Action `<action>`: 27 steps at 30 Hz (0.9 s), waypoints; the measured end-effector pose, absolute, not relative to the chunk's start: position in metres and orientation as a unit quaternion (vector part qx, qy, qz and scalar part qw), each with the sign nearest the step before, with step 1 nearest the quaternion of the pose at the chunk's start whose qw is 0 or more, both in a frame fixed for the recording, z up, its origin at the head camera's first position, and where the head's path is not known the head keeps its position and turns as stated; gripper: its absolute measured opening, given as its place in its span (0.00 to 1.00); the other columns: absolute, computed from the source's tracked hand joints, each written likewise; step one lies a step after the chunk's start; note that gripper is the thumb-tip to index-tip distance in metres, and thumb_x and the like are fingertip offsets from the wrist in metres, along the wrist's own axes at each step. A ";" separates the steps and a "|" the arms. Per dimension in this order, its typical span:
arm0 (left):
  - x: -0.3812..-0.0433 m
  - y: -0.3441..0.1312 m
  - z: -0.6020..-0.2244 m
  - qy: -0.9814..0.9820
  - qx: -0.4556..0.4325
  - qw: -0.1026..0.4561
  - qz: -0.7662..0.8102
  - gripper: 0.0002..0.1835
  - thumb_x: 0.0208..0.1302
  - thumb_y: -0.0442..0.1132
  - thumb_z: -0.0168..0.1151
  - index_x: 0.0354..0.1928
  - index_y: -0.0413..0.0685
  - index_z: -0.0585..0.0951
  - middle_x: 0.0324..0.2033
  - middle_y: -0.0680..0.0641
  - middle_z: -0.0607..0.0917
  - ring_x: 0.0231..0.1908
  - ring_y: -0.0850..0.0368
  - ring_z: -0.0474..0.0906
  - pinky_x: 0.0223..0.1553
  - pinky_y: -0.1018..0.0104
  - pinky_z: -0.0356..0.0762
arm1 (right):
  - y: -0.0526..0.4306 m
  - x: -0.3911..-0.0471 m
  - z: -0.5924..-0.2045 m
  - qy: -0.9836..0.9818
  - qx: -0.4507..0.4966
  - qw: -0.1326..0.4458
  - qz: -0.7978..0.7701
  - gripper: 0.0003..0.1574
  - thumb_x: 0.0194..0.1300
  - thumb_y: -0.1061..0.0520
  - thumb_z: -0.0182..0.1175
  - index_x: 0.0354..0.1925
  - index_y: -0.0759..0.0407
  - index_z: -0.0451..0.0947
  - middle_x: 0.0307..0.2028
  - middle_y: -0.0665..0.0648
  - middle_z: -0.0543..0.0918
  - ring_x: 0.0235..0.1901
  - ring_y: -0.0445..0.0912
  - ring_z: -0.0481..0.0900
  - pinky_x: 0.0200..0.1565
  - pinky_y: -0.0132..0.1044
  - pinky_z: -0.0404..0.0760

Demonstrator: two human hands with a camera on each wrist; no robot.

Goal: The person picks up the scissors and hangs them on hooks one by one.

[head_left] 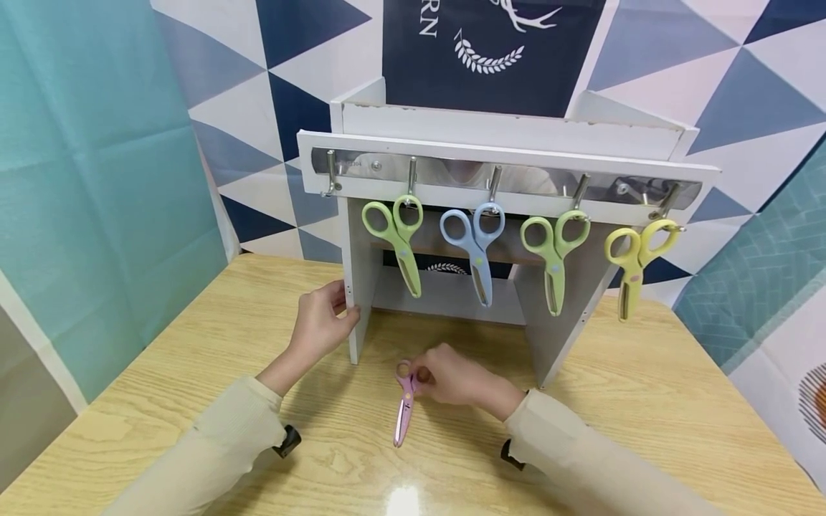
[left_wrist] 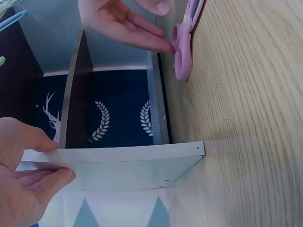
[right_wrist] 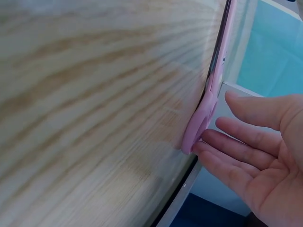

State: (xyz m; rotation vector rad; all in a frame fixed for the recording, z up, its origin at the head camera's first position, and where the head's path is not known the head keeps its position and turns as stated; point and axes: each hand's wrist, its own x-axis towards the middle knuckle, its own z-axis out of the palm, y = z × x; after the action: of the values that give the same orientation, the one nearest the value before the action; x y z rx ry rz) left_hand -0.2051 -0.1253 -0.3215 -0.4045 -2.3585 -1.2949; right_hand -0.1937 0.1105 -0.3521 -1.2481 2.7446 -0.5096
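Pink scissors (head_left: 404,412) lie on the wooden table in front of a white shelf unit (head_left: 510,204), blades pointing toward me. My right hand (head_left: 452,376) is at their handle loops, its fingertips touching one loop. In the right wrist view the thumb stands apart from the handle (right_wrist: 204,113) and the fingers are only slightly bent. With thumb and fingers, my left hand (head_left: 320,324) pinches the front edge of the unit's left side panel (left_wrist: 128,153). Along the unit's top runs a metal hook strip (head_left: 445,168).
From the hooks hang green scissors (head_left: 406,258), blue scissors (head_left: 478,261), a second green pair (head_left: 553,269) and yellow scissors (head_left: 631,279). The leftmost hook (head_left: 331,168) carries nothing. Behind the unit is a patterned cloth (head_left: 310,57); a teal curtain (head_left: 103,143) hangs at left.
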 end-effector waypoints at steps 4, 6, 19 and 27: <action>-0.204 -0.124 -0.322 -0.847 -0.143 0.207 -0.468 0.20 0.57 0.27 0.60 0.53 0.26 0.79 0.46 0.29 0.86 0.49 0.39 0.85 0.51 0.54 0.86 | 0.107 -0.193 -0.353 0.895 -0.408 0.044 -0.175 0.04 0.57 0.66 0.67 0.33 0.61 0.85 0.26 0.52 0.84 0.26 0.35 0.71 0.26 0.20 0.71; -0.204 -0.123 -0.322 -0.846 -0.143 0.206 -0.470 0.20 0.57 0.27 0.61 0.53 0.26 0.79 0.46 0.29 0.86 0.49 0.39 0.85 0.51 0.54 0.86 | 0.105 -0.189 -0.352 0.891 -0.415 0.040 -0.180 0.02 0.57 0.66 0.67 0.32 0.62 0.84 0.24 0.53 0.82 0.24 0.34 0.69 0.24 0.20 0.68; -0.205 -0.124 -0.321 -0.841 -0.148 0.214 -0.474 0.20 0.57 0.26 0.60 0.53 0.26 0.79 0.45 0.30 0.86 0.48 0.39 0.86 0.51 0.54 0.86 | 0.091 -0.147 -0.351 0.836 -0.523 0.048 -0.157 0.07 0.59 0.70 0.64 0.33 0.59 0.83 0.29 0.49 0.88 0.30 0.30 0.82 0.33 0.10 0.74; -0.205 -0.125 -0.323 -0.840 -0.146 0.211 -0.478 0.20 0.56 0.25 0.60 0.53 0.26 0.79 0.46 0.29 0.86 0.48 0.39 0.86 0.51 0.54 0.86 | 0.095 -0.130 -0.354 0.841 -0.526 0.037 -0.120 0.09 0.57 0.66 0.63 0.36 0.55 0.84 0.27 0.44 0.83 0.30 0.28 0.74 0.37 0.13 0.74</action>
State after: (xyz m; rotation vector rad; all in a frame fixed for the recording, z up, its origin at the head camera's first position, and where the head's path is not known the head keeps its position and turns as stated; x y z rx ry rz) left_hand -0.2053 -0.1248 -0.3227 -0.4067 -2.3330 -1.3293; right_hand -0.1304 0.0955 -0.3544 -1.6161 2.5824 -0.3681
